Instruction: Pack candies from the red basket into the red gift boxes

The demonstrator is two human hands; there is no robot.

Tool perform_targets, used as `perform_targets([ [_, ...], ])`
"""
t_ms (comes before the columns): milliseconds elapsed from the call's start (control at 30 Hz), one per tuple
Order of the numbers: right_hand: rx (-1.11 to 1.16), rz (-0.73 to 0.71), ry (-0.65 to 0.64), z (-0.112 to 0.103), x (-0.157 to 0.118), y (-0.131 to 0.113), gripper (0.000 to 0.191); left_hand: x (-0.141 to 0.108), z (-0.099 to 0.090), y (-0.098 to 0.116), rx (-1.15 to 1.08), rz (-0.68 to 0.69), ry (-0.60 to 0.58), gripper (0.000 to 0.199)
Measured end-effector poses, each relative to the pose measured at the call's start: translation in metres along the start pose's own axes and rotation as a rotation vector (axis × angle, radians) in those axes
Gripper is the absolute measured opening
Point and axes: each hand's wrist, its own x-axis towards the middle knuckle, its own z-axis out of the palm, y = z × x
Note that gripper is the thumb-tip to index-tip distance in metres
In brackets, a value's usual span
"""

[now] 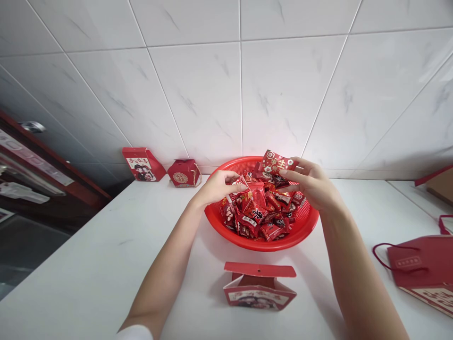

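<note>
A red plastic basket (pixel 226 231) stands on the white countertop, heaped with small wrapped candies (pixel 271 231) in shiny red packets. Above its right rear part, my right hand (pixel 311 182) pinches a flat red snack packet (pixel 278 163) with gold characters and white flowers, tilted towards me. My left hand (pixel 221 186) reaches over the left side of the basket, thumb and fingers closed on the corner of a red candy packet (pixel 244 183) at the top of the heap. In front of the basket a red gift box (pixel 260 295) with a picture stands with its top flap open.
By the tiled wall at the left stand a red picture box (pixel 143 165) and a smaller red box (pixel 184 174) with a rope handle. A red gift bag (pixel 412 262) with cord handles lies at the right. A brown box (pixel 440 189) sits at the far right.
</note>
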Motion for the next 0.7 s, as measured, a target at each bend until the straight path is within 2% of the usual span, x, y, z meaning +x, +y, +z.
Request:
perform_targets([
  [233,-0.008,-0.002,0.011,-0.001,0.0,0.001,0.031,-0.001,-0.004,0.0,0.054,0.03,0.075,0.035],
  [433,-0.014,-0.002,0.018,-0.003,0.001,0.0,0.033,-0.002,-0.012,0.002,0.028,-0.062,0.158,0.026],
  [700,-0.031,-0.008,0.03,-0.004,0.0,0.0,0.034,-0.001,-0.017,-0.006,0.108,0.014,0.105,0.031],
])
